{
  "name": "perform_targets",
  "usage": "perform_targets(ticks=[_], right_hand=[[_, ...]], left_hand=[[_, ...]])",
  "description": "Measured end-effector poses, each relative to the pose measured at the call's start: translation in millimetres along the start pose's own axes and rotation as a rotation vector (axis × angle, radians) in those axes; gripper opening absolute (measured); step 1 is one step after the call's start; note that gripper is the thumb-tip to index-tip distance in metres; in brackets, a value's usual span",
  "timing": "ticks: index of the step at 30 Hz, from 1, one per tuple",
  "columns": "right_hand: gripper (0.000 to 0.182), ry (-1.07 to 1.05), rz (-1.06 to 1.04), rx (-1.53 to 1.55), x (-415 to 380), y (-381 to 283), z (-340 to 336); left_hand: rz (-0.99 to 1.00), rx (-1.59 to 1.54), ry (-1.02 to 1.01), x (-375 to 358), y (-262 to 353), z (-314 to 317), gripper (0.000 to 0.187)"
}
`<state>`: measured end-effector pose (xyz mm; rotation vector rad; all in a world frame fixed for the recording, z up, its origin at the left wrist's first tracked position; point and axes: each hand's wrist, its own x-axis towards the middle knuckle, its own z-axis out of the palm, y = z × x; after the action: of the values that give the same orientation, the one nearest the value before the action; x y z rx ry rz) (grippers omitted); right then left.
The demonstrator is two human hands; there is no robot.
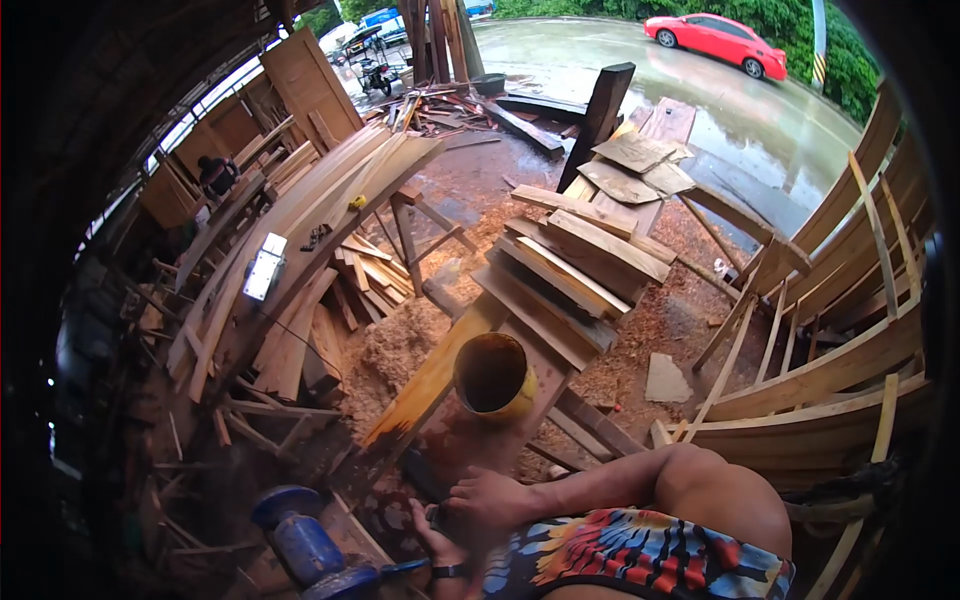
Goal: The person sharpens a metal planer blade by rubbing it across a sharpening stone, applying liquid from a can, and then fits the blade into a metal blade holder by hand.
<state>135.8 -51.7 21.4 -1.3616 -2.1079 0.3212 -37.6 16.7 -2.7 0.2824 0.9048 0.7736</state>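
Observation:
My right hand (492, 497) reaches across from the right with its fingers curled, close against my left hand (434, 540). A dark band (449, 571) circles my left wrist. Both hands look closed around a small dark piece between them, too hidden to name. Just left of them stands a blue bench grinder (305, 545); its wheel area near my hands is dim and blurred. Beyond my hands, a yellowish bucket (522, 392) with a dark inside stands on a wet wooden bench (455, 440).
Stacked boards (560, 275) lie across the bench past the bucket. On the left, a long plank table (345, 190) carries a white power tool (265, 267). Shavings (400, 345) cover the ground. Curved wooden frames (800, 430) stand at right. A person (217, 176) is far left.

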Motion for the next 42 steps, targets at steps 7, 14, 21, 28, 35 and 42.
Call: perform_targets(ticks=[7,14,21,28,35,42], right_hand=[[0.031,0.218,-0.002,-0.027,-14,19,-25],[0.021,0.444,0.111,0.015,-44,48,-52],[0.017,0.606,0.118,0.084,-40,68,-76],[0.022,0.629,0.229,0.183,-24,80,-73],[0.035,0.447,0.268,0.534,-36,66,-89],[0.032,0.303,0.228,0.561,-18,50,-65]], left_hand=[[-0.258,0.130,-0.118,6,6,34,0.067],[-0.453,0.331,-0.029,24,-5,106,0.047],[-0.288,0.482,0.022,12,-18,181,0.037],[-0.254,0.323,-0.024,46,0,157,0.036],[-0.054,0.365,0.333,38,11,160,0.042],[-0.001,0.284,0.345,40,25,133,0.064]])
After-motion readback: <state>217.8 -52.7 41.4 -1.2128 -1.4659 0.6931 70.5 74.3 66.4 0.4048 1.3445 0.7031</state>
